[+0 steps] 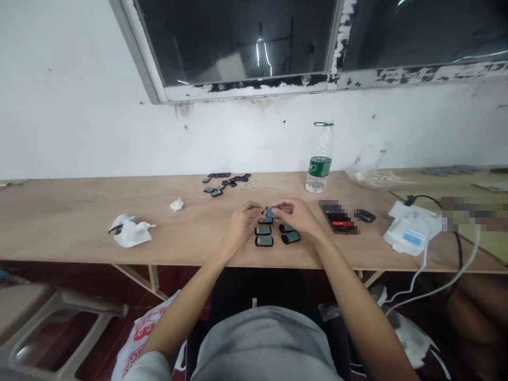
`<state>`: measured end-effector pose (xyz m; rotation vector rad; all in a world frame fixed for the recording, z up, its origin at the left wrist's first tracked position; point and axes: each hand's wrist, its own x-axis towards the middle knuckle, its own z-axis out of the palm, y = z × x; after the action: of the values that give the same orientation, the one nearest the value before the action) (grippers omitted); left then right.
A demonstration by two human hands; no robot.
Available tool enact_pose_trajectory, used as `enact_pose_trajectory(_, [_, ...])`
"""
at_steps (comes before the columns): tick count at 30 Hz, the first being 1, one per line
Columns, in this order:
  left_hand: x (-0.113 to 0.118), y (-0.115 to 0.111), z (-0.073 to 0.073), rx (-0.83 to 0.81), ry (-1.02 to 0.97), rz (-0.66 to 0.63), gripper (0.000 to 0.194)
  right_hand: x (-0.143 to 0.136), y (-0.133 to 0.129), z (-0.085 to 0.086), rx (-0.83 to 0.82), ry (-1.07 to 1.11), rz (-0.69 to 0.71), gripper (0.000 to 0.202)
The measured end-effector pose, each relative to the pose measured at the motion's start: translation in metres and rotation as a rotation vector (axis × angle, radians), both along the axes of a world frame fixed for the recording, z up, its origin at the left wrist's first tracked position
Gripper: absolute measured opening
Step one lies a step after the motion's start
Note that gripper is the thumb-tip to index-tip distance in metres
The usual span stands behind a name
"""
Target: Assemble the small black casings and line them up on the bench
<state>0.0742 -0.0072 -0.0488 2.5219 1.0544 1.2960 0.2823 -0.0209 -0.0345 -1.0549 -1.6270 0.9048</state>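
Observation:
Between my hands is a small flat module with a grey-green screen (272, 212), raised just above similar pieces on the table. My right hand (296, 212) pinches it from the right, thumb on its face. At its left edge, the closed fingers of my left hand (245, 222) grip it too, their tips partly hidden. Below my hands lie several black-rimmed pieces with rounded ends: a left column with one screen piece (264, 241) at the front, and a right group with another screen piece (291, 237).
Farther back lie several dark pieces (232, 183) and small white bits (246, 185). A water bottle (319, 168) stands near the wall. To the right are a phone (337, 218), a black oval object (365, 215) and a white device with cables (408, 233). Crumpled tissue (132, 231) lies left.

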Motion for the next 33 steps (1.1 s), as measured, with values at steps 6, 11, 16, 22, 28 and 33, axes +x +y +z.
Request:
enact_pose_trajectory(6, [0.002,0.002,0.000,-0.339,-0.336,-0.097,0.016,-0.001,-0.002,0.002,-0.014,0.001,0.081,0.030])
enact_pose_trajectory(11, [0.000,0.006,-0.003,-0.670,-0.575,-0.204,0.034,0.003,-0.006,0.003,-0.024,-0.050,0.125,0.031])
enact_pose_trajectory(16, [-0.001,0.009,-0.005,-0.724,-0.503,-0.246,0.041,0.003,-0.006,0.003,-0.006,-0.130,0.135,0.029])
enact_pose_trajectory(22, [-0.010,0.016,-0.002,-0.476,-0.291,-0.144,0.034,0.013,0.015,-0.014,0.084,-0.204,-0.156,0.016])
enact_pose_trajectory(28, [-0.040,0.034,-0.006,-0.324,0.129,0.015,0.024,0.032,0.034,-0.038,0.003,-0.501,-0.385,0.009])
enact_pose_trajectory(33, [-0.054,0.046,-0.014,-0.395,0.268,0.129,0.032,0.030,0.034,-0.042,0.004,-0.623,-0.333,0.013])
